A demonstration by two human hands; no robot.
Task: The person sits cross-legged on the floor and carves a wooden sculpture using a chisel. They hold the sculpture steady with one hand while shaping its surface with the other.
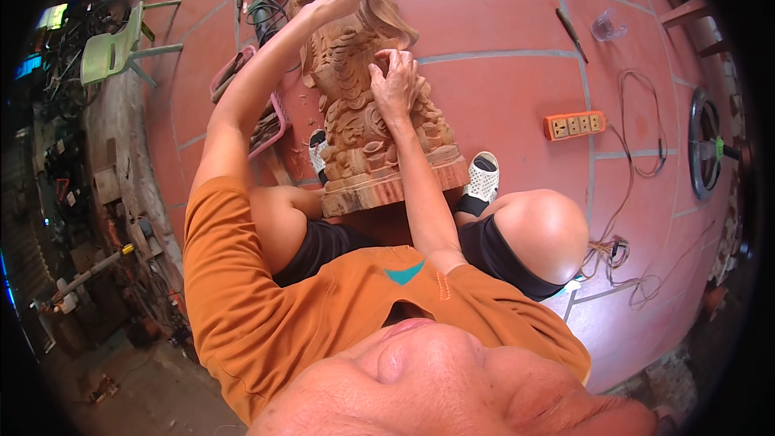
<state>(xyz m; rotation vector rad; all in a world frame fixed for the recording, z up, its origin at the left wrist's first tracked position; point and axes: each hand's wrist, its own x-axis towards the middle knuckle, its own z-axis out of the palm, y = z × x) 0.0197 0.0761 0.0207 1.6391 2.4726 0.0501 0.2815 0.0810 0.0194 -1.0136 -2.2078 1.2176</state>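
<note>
A carved wooden statue [343, 60] lies lengthwise away from me, its flat base [395, 184] close to my knees. Its surface is covered in deep relief, with scrolls and rounded shapes. My left hand [336, 0] is at the far part of the carving, fingers curled closed against the wood; anything inside them is hidden. Nearer to me, my right hand [395, 83] rests on the right side of the statue, fingers bent and thumb apart. I see no tool in it.
Left of the statue are a pink basket [278, 125], a power tool [262, 16] with cables, and a green chair [113, 52]. On the red tiles to the right lie a chisel-like tool [571, 35], a clear cup [607, 27], an orange power strip [574, 125] and loose cord [615, 214].
</note>
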